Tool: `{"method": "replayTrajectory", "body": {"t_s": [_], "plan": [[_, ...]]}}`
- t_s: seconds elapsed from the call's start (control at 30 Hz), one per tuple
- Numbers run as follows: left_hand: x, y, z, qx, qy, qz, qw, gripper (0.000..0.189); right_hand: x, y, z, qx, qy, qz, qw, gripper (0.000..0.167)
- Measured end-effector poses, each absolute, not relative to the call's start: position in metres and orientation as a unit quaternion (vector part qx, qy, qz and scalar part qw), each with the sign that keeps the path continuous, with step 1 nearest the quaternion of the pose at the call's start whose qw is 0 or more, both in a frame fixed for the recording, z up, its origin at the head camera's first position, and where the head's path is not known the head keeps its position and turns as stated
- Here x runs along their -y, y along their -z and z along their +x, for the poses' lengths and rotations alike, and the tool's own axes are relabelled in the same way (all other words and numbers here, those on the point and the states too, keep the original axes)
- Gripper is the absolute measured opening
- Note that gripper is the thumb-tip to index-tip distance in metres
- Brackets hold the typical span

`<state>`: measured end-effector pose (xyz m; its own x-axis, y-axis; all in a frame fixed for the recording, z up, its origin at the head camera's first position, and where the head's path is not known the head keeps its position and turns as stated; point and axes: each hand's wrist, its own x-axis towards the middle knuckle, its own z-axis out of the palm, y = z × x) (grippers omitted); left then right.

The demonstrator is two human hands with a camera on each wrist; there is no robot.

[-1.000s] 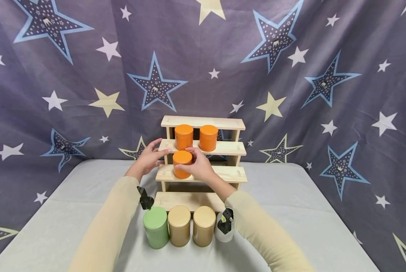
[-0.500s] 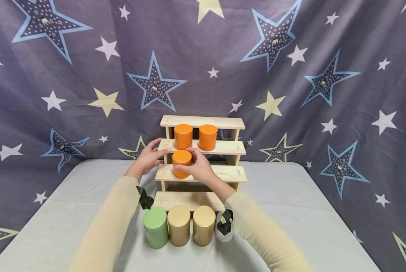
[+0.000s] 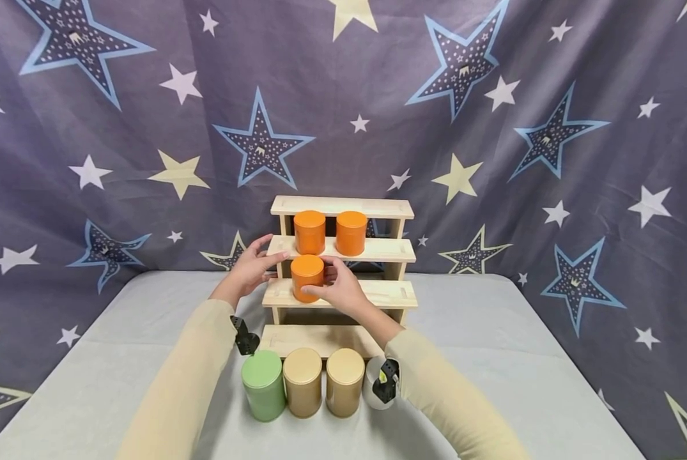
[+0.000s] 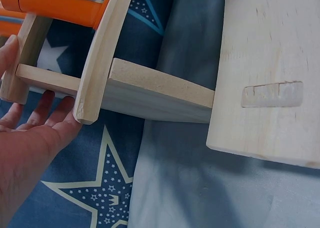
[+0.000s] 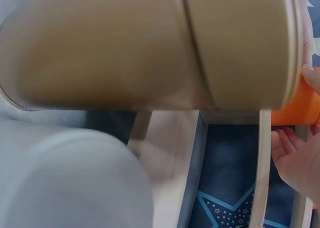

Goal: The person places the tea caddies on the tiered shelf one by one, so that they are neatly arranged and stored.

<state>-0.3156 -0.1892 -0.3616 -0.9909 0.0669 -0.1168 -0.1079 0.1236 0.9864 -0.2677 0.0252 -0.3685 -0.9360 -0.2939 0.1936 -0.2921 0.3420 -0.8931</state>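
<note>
A wooden stepped display rack [image 3: 372,292] stands against the curtain. My left hand [image 3: 250,271] holds its left end, thumb at the front edge of the second step from the top and fingers round the side; the left wrist view shows the fingers [image 4: 47,120] by the rail. One small orange tin [image 3: 307,279] stands upright on the step below, towards the left. Beside that tin is my right hand [image 3: 343,289], thumb in front of it and fingers loosely bent at its right. Two more orange tins [image 3: 310,233] stand on the second step.
In front of the rack's bottom step stand a green canister [image 3: 264,386], two gold canisters [image 3: 303,383] and a white canister [image 3: 376,383], partly hidden by the right wrist camera. A light cloth covers the table [image 3: 493,358]; a starry curtain [image 3: 343,96] hangs behind.
My right hand has loosened from the lower orange tin, its fingers shifting slightly right. The tin stays on its step. My left hand keeps its place on the rack.
</note>
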Motion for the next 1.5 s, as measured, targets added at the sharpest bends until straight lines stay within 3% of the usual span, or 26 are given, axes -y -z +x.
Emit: {"method": "replayTrajectory", "body": {"t_s": [0.57,0.8,1.5], "plan": [[0.187,0.348,-0.306,-0.738,-0.670,-0.019,0.082,0.084,-0.049,0.362,-0.261,-0.810,0.560,-0.174,0.007,0.065],[0.189,0.360,-0.318,-0.742,-0.666,-0.019,0.073,0.087,-0.063,0.365,-0.259,-0.807,0.562,-0.181,-0.001,0.061],[0.190,0.358,-0.315,-0.738,-0.670,-0.022,0.073,0.085,-0.104,0.357,-0.239,-0.810,0.544,-0.215,0.032,0.054]]}}
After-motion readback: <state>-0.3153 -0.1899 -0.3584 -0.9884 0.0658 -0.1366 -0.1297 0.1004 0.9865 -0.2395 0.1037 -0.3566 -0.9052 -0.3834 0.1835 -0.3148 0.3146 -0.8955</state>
